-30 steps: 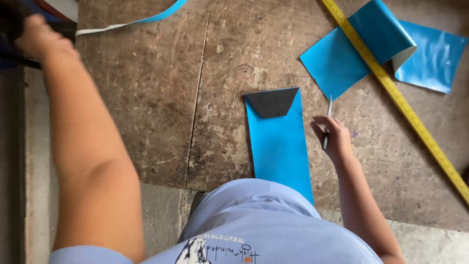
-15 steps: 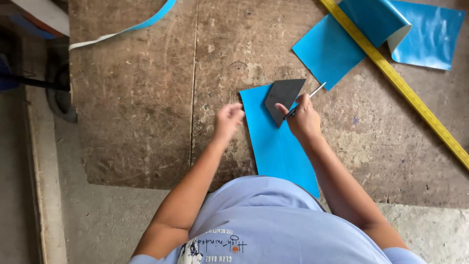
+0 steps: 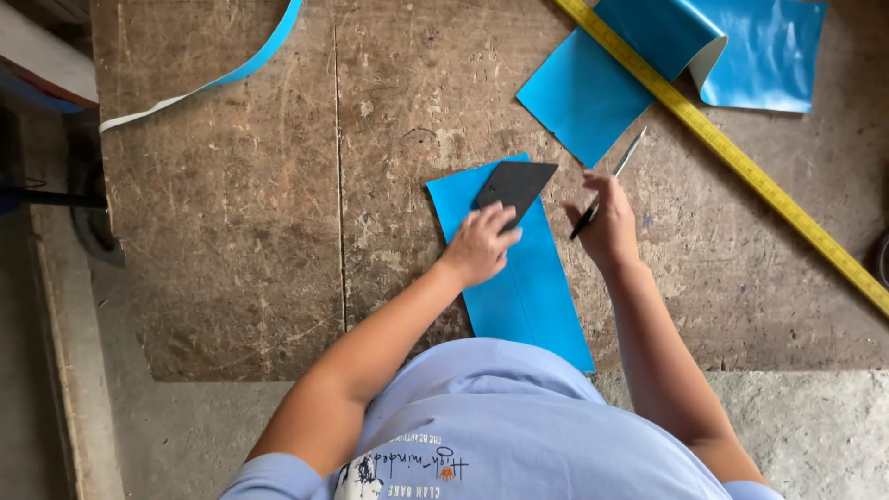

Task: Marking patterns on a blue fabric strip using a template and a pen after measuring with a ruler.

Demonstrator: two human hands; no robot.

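Pressing left hand (image 3: 482,243), fingers seemingly flat

Dark template (image 3: 515,185) flat on blue strip (image 3: 519,278)

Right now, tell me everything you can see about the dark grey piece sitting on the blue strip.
The dark grey flat template is a thin, matte, stiff-looking sheet shaped like a slanted four-sided wedge, wider at its upper right and narrowing toward its lower left. It lies flat on the upper end of the long blue material strip on the worn wooden table. The left hand presses its fingertips on the lower edge. The right hand, holding a slim pen, is beside it, apart.
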